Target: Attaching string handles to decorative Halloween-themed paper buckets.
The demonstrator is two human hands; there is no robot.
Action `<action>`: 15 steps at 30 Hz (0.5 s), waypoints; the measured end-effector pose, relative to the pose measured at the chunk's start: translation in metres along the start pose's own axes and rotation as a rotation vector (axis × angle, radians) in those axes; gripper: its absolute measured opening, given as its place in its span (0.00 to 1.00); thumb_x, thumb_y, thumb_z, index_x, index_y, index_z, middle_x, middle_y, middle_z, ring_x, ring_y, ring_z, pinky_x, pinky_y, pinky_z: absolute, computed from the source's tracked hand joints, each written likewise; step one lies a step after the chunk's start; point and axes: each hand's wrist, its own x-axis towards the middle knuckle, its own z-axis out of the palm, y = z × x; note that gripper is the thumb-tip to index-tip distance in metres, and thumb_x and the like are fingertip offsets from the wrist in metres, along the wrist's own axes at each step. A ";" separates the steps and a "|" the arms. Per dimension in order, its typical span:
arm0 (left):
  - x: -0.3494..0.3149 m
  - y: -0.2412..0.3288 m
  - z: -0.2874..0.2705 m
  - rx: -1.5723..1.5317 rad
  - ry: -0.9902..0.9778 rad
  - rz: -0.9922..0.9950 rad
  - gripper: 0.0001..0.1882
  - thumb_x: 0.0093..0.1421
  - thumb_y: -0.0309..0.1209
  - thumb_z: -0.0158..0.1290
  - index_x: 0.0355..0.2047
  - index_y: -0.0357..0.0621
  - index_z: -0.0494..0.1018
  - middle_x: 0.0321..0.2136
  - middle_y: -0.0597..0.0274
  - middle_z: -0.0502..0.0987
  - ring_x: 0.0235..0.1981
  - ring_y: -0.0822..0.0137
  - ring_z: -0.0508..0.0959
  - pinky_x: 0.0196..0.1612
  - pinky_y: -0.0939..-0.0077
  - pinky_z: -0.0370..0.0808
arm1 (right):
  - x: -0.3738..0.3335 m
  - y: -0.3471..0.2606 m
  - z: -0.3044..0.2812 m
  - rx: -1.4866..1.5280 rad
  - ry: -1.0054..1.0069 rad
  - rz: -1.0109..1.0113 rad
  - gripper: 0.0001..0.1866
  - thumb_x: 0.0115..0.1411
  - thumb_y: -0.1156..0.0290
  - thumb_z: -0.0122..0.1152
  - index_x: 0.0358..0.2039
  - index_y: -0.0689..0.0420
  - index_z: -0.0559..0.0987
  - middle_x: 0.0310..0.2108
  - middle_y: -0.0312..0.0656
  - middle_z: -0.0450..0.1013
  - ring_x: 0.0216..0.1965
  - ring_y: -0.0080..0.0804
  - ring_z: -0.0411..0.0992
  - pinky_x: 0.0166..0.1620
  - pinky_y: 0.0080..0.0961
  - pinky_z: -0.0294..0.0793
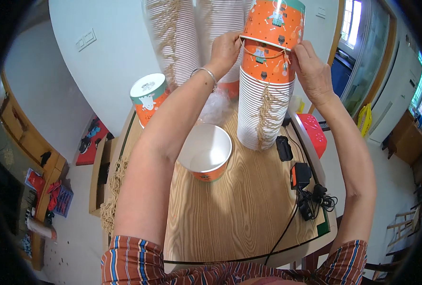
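Observation:
Both arms reach up to an upside-down orange paper bucket (274,23) with a green band, at the top of a tall stack. My left hand (226,51) pinches the left side of its white rim, and my right hand (311,69) has its fingers closed at the right side of the rim. A thin tan cord handle (268,56) hangs below that rim between the hands. Beneath is the stack of nested upside-down buckets (263,111), cords dangling down its front. An upright bucket (206,149) with a white inside stands on the table by my left forearm.
An upside-down bucket (149,97) stands at the table's far left. Wrapped bucket stacks (173,38) rise at the back beside crumpled clear plastic (215,107). A bundle of tan cords (113,194) hangs along the left edge. Black adapters and cables (310,199) lie near a red box (312,133) at right.

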 end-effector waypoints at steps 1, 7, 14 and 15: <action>0.000 -0.001 0.000 0.001 -0.001 -0.006 0.12 0.65 0.32 0.49 0.44 0.48 0.79 0.31 0.42 0.77 0.31 0.44 0.78 0.34 0.60 0.74 | 0.000 0.000 0.000 -0.024 0.014 -0.052 0.09 0.57 0.76 0.56 0.38 0.56 0.68 0.40 0.44 0.69 0.35 0.44 0.76 0.31 0.37 0.78; -0.006 -0.010 -0.001 0.080 -0.023 0.050 0.14 0.62 0.27 0.48 0.45 0.47 0.79 0.30 0.42 0.77 0.31 0.44 0.78 0.34 0.58 0.73 | -0.002 -0.008 0.002 -0.115 0.006 -0.234 0.13 0.51 0.76 0.58 0.38 0.58 0.70 0.40 0.43 0.70 0.34 0.36 0.76 0.32 0.30 0.78; -0.024 -0.016 0.004 0.149 -0.049 0.109 0.13 0.57 0.23 0.47 0.41 0.43 0.77 0.37 0.44 0.78 0.39 0.42 0.77 0.42 0.50 0.74 | -0.015 -0.014 0.006 -0.126 0.031 -0.349 0.14 0.49 0.76 0.58 0.39 0.60 0.72 0.40 0.43 0.72 0.32 0.32 0.75 0.31 0.26 0.76; -0.024 -0.019 0.004 0.174 -0.049 0.133 0.14 0.58 0.23 0.47 0.42 0.44 0.77 0.37 0.45 0.78 0.39 0.43 0.77 0.42 0.50 0.74 | -0.016 -0.016 0.007 -0.124 0.030 -0.349 0.14 0.49 0.76 0.58 0.39 0.60 0.72 0.40 0.43 0.72 0.32 0.32 0.75 0.31 0.26 0.76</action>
